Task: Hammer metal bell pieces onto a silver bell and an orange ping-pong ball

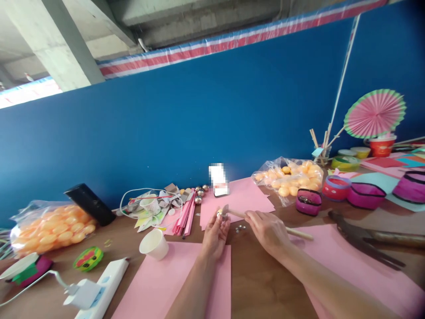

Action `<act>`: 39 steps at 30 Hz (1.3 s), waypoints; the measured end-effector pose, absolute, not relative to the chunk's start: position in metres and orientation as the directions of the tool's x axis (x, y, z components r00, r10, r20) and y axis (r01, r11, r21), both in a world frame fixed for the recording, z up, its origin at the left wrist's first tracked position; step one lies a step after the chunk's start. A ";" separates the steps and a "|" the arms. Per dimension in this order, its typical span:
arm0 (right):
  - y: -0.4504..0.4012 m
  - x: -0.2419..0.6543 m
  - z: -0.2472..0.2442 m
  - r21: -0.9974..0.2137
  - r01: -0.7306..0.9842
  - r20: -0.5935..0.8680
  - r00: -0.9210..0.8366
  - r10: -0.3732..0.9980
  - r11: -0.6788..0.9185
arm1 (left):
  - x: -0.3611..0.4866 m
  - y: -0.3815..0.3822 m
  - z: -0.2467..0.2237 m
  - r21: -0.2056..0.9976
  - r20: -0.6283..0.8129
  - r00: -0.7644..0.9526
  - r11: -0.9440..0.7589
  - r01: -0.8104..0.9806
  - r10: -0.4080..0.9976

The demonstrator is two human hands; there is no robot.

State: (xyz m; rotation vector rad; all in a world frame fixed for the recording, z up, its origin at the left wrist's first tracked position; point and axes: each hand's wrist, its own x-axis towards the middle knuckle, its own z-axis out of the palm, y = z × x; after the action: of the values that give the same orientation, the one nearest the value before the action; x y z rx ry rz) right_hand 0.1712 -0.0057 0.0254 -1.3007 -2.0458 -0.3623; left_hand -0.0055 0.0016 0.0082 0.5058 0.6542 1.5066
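My right hand (267,228) is closed around a thin wooden stick (300,233), which slants across to the left. The stick's far end reaches a small shiny silver-and-gold piece (223,213), too small to make out exactly. My left hand (215,235) pinches that piece in its fingertips, just above the table. Several tiny shiny metal bits (240,228) lie on the wood between my hands. Under my left forearm is a pink paper sheet (172,283), with a white paper cup (154,244) tilted at its top edge.
A claw hammer (361,237) lies on pink paper at right. Behind are a phone (219,179), silver balls (199,192) and a bag of orange balls (299,177). At left are another ball bag (49,228), a power strip (106,288) and a black box (89,204).
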 end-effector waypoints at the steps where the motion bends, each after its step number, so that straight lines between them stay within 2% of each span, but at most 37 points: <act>1: -0.006 0.171 0.025 -0.118 0.879 0.671 -0.273 0.690 0.462 | -0.006 0.002 0.009 0.664 -0.081 -0.059 0.009 -0.748 0.995; 6: -0.007 0.173 0.028 -0.144 0.867 0.709 -0.246 0.661 0.477 | -0.007 0.003 0.008 0.634 -0.098 -0.073 0.005 -0.773 0.993; 14: -0.007 0.171 0.027 -0.111 0.863 0.693 -0.288 0.661 0.493 | -0.005 0.004 0.004 0.660 -0.062 -0.076 -0.016 -0.751 0.995; 17: -0.007 0.170 0.025 -0.130 0.858 0.704 -0.273 0.656 0.497 | -0.006 0.005 0.005 0.660 -0.066 -0.071 -0.010 -0.751 0.995; 22: -0.008 0.169 0.027 -0.095 0.860 0.711 -0.294 0.638 0.502 | -0.006 0.005 0.006 0.659 -0.088 -0.088 -0.009 -0.752 0.992; 29: -0.009 0.169 0.029 -0.129 0.858 0.698 -0.277 0.660 0.497 | -0.006 0.004 0.007 0.702 -0.115 -0.076 0.027 -0.712 0.990; 34: -0.009 0.170 0.029 -0.153 0.841 0.711 -0.271 0.649 0.519 | -0.005 0.004 0.006 0.680 -0.102 -0.076 0.014 -0.733 0.992; 39: -0.008 0.170 0.028 -0.125 0.855 0.693 -0.287 0.662 0.503 | -0.005 0.005 0.007 0.669 -0.105 -0.066 0.021 -0.743 0.992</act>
State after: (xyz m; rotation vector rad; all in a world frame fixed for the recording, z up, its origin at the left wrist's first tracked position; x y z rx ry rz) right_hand 0.1698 -0.0084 0.0280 -1.2393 -2.0428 -0.3524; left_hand -0.0049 0.0046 0.0069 0.4773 0.6730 1.5160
